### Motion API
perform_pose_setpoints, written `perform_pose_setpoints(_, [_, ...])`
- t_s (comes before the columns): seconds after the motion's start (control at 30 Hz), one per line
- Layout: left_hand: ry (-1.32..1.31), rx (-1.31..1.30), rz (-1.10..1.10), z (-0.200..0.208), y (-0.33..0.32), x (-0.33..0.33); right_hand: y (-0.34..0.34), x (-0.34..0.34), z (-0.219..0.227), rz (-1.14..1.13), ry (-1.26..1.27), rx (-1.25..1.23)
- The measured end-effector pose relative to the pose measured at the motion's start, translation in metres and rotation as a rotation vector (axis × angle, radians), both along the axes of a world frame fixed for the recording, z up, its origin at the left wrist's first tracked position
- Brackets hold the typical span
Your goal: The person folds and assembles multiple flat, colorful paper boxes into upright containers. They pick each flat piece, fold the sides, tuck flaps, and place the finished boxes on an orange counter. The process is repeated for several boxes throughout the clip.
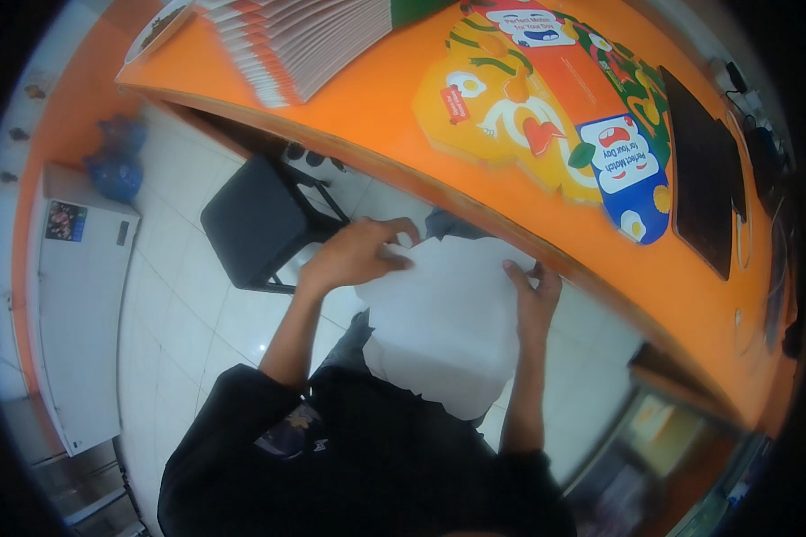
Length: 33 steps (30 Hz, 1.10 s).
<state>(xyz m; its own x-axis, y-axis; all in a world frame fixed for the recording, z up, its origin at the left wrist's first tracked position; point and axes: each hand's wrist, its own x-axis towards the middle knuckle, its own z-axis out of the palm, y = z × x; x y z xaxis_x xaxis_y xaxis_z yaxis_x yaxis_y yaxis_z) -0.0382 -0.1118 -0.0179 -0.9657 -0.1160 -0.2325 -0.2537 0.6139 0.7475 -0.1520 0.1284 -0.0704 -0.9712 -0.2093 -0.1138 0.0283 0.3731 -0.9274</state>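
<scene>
A white die-cut card sheet (448, 309) with a wavy outline and its plain side up lies over my lap, just below the orange table's edge. My left hand (358, 253) is at its upper left edge, with thumb and index finger curled at the rim. My right hand (537, 295) grips the upper right edge, thumb on the face and the other fingers partly hidden behind. On the table lies a colourful printed card cutout (546, 107) in yellow, red, green and blue, with cartoon faces, eggs and leaves.
The orange table (376, 116) crosses in front of me. It bears a pile of folded white and orange cards (304, 45) and a dark flat panel (703, 170) beside cables. A black stool (260, 219) stands at left, a white chest freezer (81, 313) beyond it.
</scene>
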Motion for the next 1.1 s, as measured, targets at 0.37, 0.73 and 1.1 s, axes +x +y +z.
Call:
perform_pose_setpoints(0.37, [0.402, -0.147, 0.311, -0.007, 0.067, -0.006, 0.047, 0.01, 0.049, 0.438, -0.438, -0.006])
perform_pose_setpoints(0.73, [0.575, 1.009, 0.21, 0.043, 0.099, 0.033, 0.028, 0.051, 0.096, 1.109, -0.184, -0.616])
perform_pose_setpoints(1.1, [0.887, 0.9, -0.156, 0.097, 0.064, 0.064, -0.063, 0.064, 0.129, 0.596, 0.598, -0.552])
